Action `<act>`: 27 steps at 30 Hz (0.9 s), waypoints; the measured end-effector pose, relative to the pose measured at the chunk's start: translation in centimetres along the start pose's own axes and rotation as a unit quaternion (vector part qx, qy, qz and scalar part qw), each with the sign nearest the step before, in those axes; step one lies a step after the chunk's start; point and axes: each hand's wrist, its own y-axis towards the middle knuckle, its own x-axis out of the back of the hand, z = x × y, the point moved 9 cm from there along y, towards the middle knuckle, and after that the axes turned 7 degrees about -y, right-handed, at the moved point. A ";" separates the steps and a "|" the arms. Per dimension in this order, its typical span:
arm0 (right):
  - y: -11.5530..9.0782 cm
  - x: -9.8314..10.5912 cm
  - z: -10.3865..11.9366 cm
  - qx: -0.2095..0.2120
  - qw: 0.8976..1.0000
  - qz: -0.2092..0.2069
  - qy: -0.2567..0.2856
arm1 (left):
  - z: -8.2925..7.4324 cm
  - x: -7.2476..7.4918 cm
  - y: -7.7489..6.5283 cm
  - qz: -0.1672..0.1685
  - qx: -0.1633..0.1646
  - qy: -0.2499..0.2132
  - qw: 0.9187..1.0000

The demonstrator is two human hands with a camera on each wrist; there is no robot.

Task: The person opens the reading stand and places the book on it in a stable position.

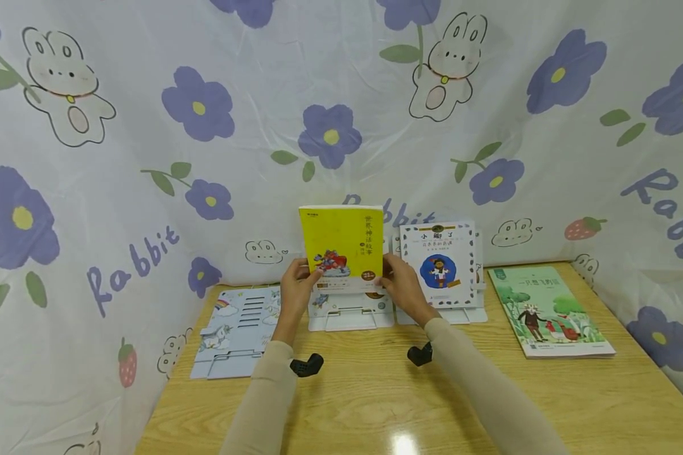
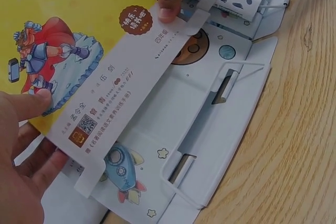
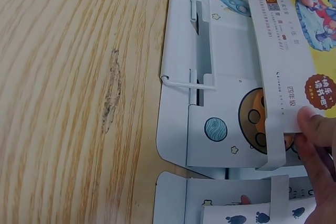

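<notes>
Both hands hold a yellow book (image 1: 341, 243) upright, just in front of the middle white book stand (image 1: 351, 320). My left hand (image 1: 297, 287) pinches its lower left edge, thumb on the cover and fingers behind. At the lower right corner my right hand (image 1: 401, 284) pinches it the same way. In the left wrist view, the book's white lower band (image 2: 121, 82) lies over the stand's printed back panel (image 2: 152, 140), which shows a rocket and a planet. The stand's wire ledge (image 3: 202, 40) is folded out below the book.
To the right, a second stand bears a white book (image 1: 439, 265) with a blue picture. A green book (image 1: 549, 313) lies flat at the table's right. On the left lies a unicorn-printed stand (image 1: 239, 328). A rabbit-patterned curtain (image 1: 262, 170) hangs behind the wooden table (image 1: 364, 392).
</notes>
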 end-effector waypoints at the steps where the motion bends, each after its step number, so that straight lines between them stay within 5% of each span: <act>1: 0.0 0.0 0.1 0.002 1.000 -0.002 -0.002 | 0.1 0.1 0.1 -0.003 0.001 0.004 1.000; 27: -0.4 -0.7 0.4 -0.009 0.999 0.000 -0.031 | 0.2 0.8 -0.2 -0.048 -0.049 0.067 0.995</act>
